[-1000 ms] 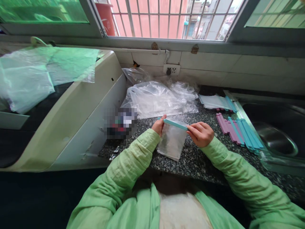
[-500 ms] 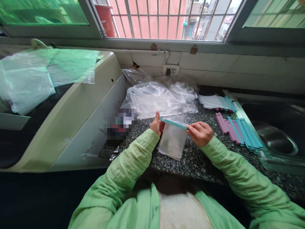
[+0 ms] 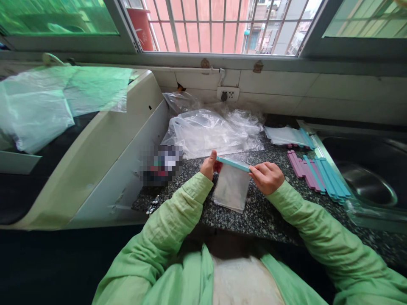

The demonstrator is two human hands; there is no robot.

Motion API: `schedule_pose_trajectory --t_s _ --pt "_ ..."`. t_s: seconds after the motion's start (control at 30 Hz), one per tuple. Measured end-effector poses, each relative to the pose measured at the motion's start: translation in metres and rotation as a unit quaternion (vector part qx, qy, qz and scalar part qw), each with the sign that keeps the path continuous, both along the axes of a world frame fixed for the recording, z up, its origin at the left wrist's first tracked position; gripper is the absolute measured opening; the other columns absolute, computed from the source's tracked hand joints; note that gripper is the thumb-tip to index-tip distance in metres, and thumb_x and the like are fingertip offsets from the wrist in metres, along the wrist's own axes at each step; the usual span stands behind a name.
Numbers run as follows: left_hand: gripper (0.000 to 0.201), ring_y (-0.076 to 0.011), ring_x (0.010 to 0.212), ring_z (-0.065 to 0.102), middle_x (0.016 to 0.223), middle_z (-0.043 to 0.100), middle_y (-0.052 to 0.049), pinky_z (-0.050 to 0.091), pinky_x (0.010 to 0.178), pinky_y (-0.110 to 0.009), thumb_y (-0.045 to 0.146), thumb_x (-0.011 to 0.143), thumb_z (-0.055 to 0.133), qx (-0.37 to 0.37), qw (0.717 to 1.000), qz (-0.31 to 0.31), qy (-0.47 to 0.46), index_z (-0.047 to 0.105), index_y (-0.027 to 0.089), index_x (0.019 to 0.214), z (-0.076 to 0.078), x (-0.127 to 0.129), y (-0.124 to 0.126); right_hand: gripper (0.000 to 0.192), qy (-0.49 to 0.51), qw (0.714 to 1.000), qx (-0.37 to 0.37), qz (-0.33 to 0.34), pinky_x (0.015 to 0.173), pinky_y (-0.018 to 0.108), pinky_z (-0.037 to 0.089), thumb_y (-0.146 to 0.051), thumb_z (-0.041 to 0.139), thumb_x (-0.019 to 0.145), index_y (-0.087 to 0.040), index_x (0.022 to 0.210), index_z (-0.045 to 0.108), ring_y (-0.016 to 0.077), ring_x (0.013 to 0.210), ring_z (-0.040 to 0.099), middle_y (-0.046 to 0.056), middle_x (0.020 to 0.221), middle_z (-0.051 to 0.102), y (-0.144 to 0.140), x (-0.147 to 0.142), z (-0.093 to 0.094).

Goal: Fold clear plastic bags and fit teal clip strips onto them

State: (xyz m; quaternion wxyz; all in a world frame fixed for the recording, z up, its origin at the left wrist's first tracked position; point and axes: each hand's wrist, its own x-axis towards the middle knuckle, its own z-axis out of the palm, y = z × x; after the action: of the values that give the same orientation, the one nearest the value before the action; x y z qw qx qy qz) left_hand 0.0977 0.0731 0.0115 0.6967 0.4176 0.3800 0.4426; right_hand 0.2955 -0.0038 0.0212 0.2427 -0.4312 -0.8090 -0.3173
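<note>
Turquoise strip (image 3: pixel 233 164) stretched between left hand (image 3: pixel 208 168) and right hand (image 3: pixel 267 177), over the speckled table (image 3: pixel 270 220), sloping slightly down toward the right. Gripped at its left end by the fingers of the left hand, with thumb upright against the tip and the rest partly hidden. Pinched at its right end by the bunched fingers of the right hand, knuckles uppermost. Directly below the strip and between both hands, a clear bag (image 3: pixel 232 188), with top edge meeting the strip and a little film visible above it. Cannot tell about contact between lower edge and table.

Off to the right, apart from the right hand, loose pink strips (image 3: pixel 296 164) and blue strips (image 3: pixel 333 178), side by side in an overlapping row near the sink (image 3: pixel 330 157). Behind these, a stack of flat bags (image 3: pixel 282 136), with blue along the right end. Beyond the hands, a crumpled heap of plastic (image 3: pixel 206 131). Near the left hand, a blurred-out item (image 3: pixel 162 165), beside a large pale machine (image 3: pixel 140 106).
</note>
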Motion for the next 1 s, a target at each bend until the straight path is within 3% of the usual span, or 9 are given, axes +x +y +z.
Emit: schedule_pose_trajectory --t_s 0.27,0.57,0.73,0.9,1.0 --pt "0.058 -0.0042 0.036 0.034 0.038 0.039 0.005 0.025 0.04 -0.021 0.07 0.047 0.061 0.111 0.99 0.012 0.085 0.044 0.016 0.045 0.0 -0.002 0.001 0.019 -0.004 1.0 -0.014 -0.012 0.063 0.03 0.028 -0.027 0.051 0.082 -0.015 0.084 0.065 0.0156 0.066 0.045 0.005 0.068 0.063 0.0 0.001 -0.001" --pt "0.05 -0.004 0.039 0.029 0.038 0.036 0.006 0.022 0.041 -0.022 0.061 0.049 0.066 0.11 0.987 0.045 0.112 0.045 0.016 0.045 0.007 -0.002 -0.004 0.019 -0.008 0.999 -0.031 -0.027 0.063 0.031 0.03 -0.029 0.05 0.082 -0.017 0.082 0.065 0.0158 0.067 0.047 0.005 0.068 0.063 -0.003 -0.002 -0.001" --pt "0.047 -0.0044 0.04 0.03 0.04 0.036 0.006 0.022 0.042 -0.022 0.058 0.05 0.067 0.115 0.986 0.04 0.113 0.047 0.016 0.046 0.009 -0.004 -0.002 0.017 0.017 0.999 -0.033 0.004 0.062 0.031 0.032 -0.029 0.053 0.08 -0.016 0.08 0.064 0.016 0.066 0.049 0.005 0.068 0.064 -0.006 -0.005 0.001" --pt "0.047 -0.0048 0.041 0.03 0.04 0.036 0.006 0.022 0.043 -0.022 0.059 0.049 0.066 0.121 0.986 -0.003 0.117 0.05 0.015 0.049 0.014 -0.006 -0.004 0.02 0.145 0.984 -0.095 0.037 0.065 0.03 0.041 -0.034 0.058 0.076 -0.016 0.08 0.064 0.016 0.067 0.053 0.006 0.072 0.065 -0.007 -0.005 0.002" --pt "0.047 -0.0048 0.042 0.03 0.041 0.037 0.006 0.022 0.044 -0.022 0.059 0.049 0.066 0.137 0.982 -0.06 0.118 0.051 0.014 0.05 0.017 -0.005 -0.008 0.024 0.281 0.94 -0.181 0.06 0.064 0.029 0.046 -0.037 0.056 0.077 -0.015 0.083 0.064 0.0156 0.068 0.057 0.007 0.073 0.065 -0.006 -0.005 0.002"
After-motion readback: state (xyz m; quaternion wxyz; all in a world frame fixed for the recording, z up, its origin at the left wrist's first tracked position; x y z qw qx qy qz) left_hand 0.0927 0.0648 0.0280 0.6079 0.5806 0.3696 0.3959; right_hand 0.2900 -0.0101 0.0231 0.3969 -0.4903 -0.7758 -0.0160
